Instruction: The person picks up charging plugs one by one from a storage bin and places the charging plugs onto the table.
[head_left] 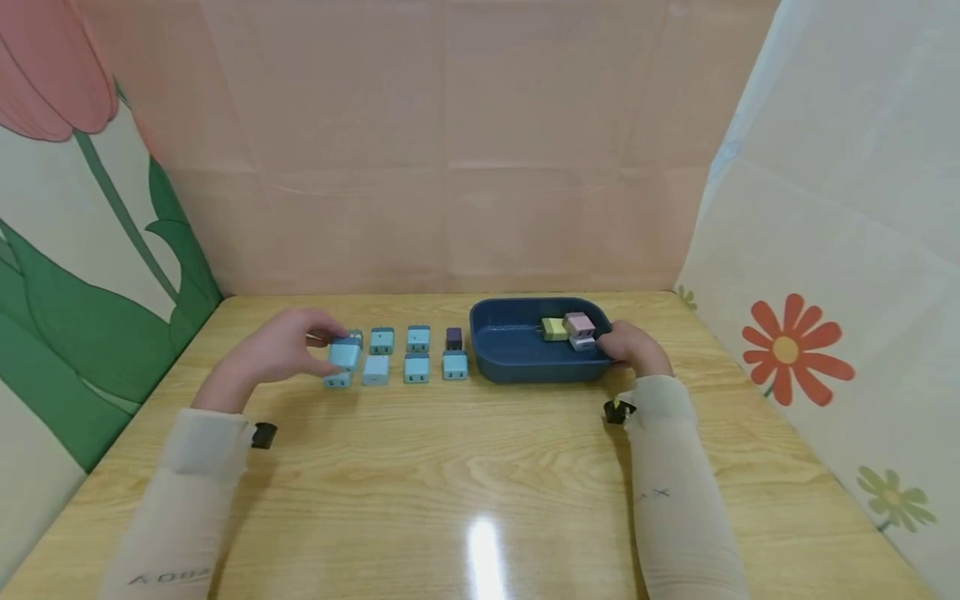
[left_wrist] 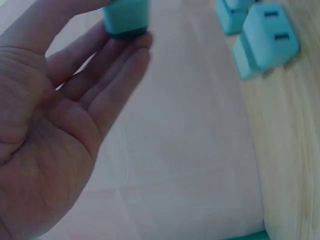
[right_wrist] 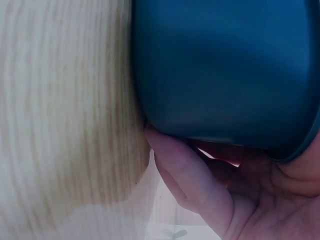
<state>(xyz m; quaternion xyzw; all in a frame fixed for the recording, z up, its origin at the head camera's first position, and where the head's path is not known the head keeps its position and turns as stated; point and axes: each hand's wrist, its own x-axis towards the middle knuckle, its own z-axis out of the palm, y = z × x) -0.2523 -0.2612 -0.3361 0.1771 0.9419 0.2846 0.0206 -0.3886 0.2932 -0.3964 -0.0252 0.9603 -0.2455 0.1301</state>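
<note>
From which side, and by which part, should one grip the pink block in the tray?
Probably by its near and far sides, from above: the pink block appears to rest on the pale block, its top is uncovered, and the yellow block sits close on its left; the tray's walls hinder a low approach.

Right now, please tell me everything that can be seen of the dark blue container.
The dark blue container is open-topped and oblong, with rounded corners and smooth, plastic-looking raised walls. It stands upright on the wooden table, to the right of the rows of small blocks. Its right half holds a yellow block, a pink block and a pale block. The right hand grips its right end, touching the outer wall.
</note>
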